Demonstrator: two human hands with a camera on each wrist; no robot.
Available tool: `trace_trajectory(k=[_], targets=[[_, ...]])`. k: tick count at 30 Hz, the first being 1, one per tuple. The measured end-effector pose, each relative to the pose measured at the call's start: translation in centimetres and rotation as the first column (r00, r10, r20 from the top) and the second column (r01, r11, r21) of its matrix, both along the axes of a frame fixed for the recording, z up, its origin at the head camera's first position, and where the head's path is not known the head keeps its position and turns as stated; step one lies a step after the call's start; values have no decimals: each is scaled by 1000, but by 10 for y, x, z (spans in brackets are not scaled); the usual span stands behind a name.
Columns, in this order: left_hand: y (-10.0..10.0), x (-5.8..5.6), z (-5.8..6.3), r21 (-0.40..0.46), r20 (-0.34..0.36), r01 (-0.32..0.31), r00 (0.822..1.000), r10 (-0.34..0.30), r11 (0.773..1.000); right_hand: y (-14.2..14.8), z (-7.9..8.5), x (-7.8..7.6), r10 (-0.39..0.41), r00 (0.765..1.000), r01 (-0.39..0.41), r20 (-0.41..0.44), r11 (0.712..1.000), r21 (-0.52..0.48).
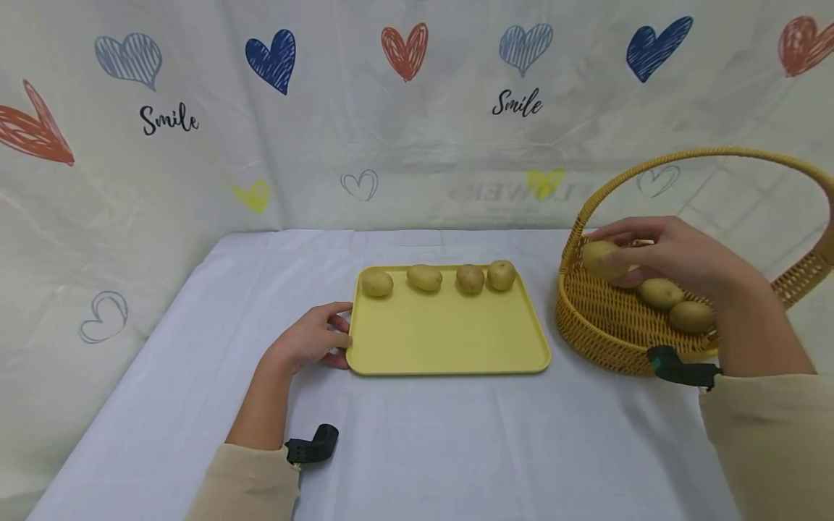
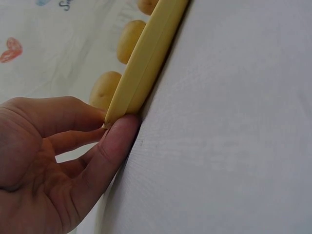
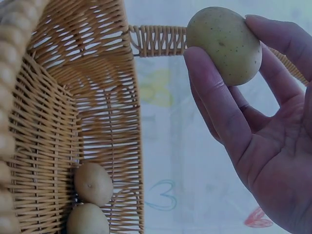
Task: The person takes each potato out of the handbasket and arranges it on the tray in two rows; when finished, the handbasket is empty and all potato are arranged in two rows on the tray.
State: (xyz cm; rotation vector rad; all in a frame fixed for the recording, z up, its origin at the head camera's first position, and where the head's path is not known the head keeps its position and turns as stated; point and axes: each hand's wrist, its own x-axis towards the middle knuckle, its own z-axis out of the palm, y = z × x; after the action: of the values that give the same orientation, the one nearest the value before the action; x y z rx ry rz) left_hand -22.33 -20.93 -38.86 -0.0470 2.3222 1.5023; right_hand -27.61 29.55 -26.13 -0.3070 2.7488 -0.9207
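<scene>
My right hand (image 1: 677, 253) pinches a potato (image 3: 224, 46) between thumb and fingertips, above the wicker basket (image 1: 602, 340) in the head view. Two more potatoes lie inside that basket, a paler one (image 1: 661, 294) and a browner one (image 1: 692, 317). On the left, my left hand (image 1: 313, 336) holds the left edge of a yellow tray (image 1: 449, 340), thumb and fingertips at its rim in the left wrist view. Along the tray's back edge stand a potato (image 1: 377, 283) at the left corner, a longer potato (image 1: 424, 277), a round potato (image 1: 470, 278) and another potato (image 1: 501, 276) at the right corner.
The basket's tall arched handle (image 1: 704, 153) rises around my right wrist. A white cloth (image 1: 423, 449) covers the table. Behind it hangs a pale curtain (image 1: 404, 123) printed with hearts.
</scene>
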Motion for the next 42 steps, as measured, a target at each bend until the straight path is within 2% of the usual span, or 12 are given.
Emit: trace_trajectory(k=[12, 17, 23, 27, 32, 34, 37, 42], targets=[[-1, 0, 0, -2, -6, 3, 1000, -3, 1000, -19, -7, 3, -10, 1000, 9, -11, 990, -140], [-1, 1, 0, 2, -5, 0, 1000, 0, 1000, -29, -13, 7, -22, 1000, 25, 13, 963, -269], [-1, 1, 1, 0, -6, -1, 1000, 1, 1000, -44, -15, 10, 22, 1000, -24, -8, 965, -260], [-1, 1, 1, 3, -2, 0, 1000, 0, 1000, -55, -17, 13, 51, 999, -52, -12, 955, -292], [-2, 0, 0, 4, 2, -1, 1000, 1, 1000, -68, -20, 15, 108, 993, -115, -40, 951, -288], [-3, 0, 0, 2, 2, -1, 1000, 1, 1000, -73, -22, 15, 148, 988, -157, -52, 941, -301], [-3, 0, -1, 5, -3, 4, 1000, -4, 1000, -80, -28, 14, 193, 980, -198, -52, 911, -362], [-3, -1, -1, 4, -2, 3, 1000, -3, 1000, -92, -38, 14, 214, 977, -202, -24, 872, -445]])
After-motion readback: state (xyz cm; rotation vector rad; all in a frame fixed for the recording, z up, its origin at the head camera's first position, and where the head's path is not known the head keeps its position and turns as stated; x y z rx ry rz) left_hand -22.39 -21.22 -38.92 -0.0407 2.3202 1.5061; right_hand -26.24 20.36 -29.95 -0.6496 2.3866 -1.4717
